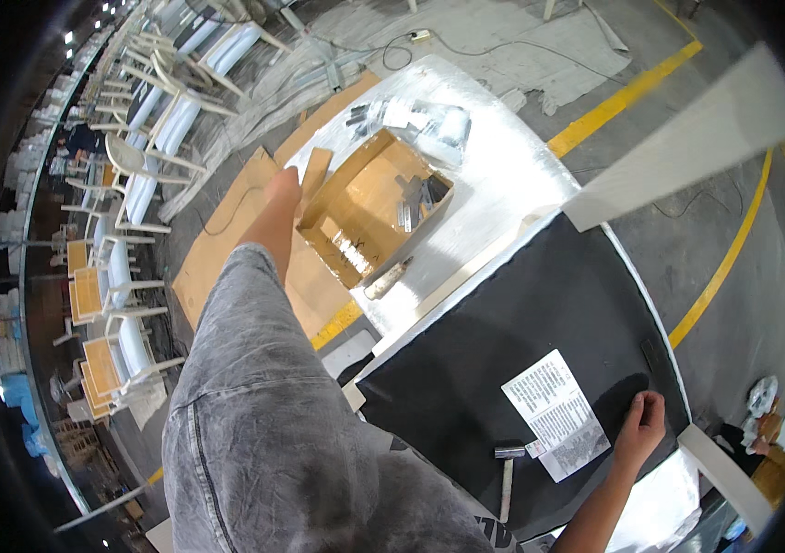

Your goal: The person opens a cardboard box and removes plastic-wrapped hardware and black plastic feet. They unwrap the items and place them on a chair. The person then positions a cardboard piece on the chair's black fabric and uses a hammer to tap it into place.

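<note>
My left hand [284, 189] is at the far left side of an open cardboard box [342, 263], beside its raised flap [316, 170]; its fingers are mostly hidden. My right hand [641, 429] is low over the black fabric underside [466, 355] of an upturned seat, near its right edge. Its fingers are curled together, and whatever they hold is too small to make out. Left of this hand, a printed white label sheet [549, 401] lies on the fabric. Next to the label rests a hammer [507, 488] with a metal head. Dark strips [408, 203] lie inside the box.
The box stands on a silvery wrapped surface [494, 157], with a clear plastic bag [443, 129] behind it and a small tool [388, 279] before it. Pale chair legs [678, 138] stick up at the seat's right corners. Rows of chairs [130, 258] stand at left.
</note>
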Demonstrator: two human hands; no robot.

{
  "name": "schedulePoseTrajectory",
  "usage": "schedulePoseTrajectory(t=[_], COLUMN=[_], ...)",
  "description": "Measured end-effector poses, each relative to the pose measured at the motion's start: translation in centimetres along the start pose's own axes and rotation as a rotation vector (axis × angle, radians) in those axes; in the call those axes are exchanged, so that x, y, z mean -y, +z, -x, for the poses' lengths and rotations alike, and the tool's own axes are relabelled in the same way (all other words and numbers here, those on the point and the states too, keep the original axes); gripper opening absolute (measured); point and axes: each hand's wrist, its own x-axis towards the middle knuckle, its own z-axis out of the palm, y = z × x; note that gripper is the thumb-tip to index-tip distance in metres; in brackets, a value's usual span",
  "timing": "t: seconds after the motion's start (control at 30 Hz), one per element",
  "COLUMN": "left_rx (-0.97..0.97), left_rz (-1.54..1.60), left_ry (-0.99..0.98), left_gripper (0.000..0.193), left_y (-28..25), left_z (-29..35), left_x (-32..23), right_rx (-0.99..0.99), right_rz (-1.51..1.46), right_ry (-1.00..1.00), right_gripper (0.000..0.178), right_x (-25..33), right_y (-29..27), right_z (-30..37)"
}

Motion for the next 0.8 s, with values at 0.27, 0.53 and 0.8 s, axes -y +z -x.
schedulePoseTrajectory(t=[0.27,0.53,0.8], left_rx=[0.115,0.154,0.341], left_rz=[0.123,0.602,0.279], left_ry=[-0.016,0.341,0.769], left_gripper=[0.07,0.074,0.068], left_y=[-1.2,-5.7,-10.8], left_z=[0.9,5.6,10.5], left_x=[2.1,-10.1,-20.0], right_rx=[-0.054,0.082,0.006], right_rz=[-0.124,0.158,-0.071], right_ry=[-0.029,0.108,-0.162], right_gripper=[0.007,0.017,0.012], right_x=[-0.4,0.5,-1.2], right_y=[1.2,-1.8,-2.3], right_z=[0.4,-1.0,0.1])
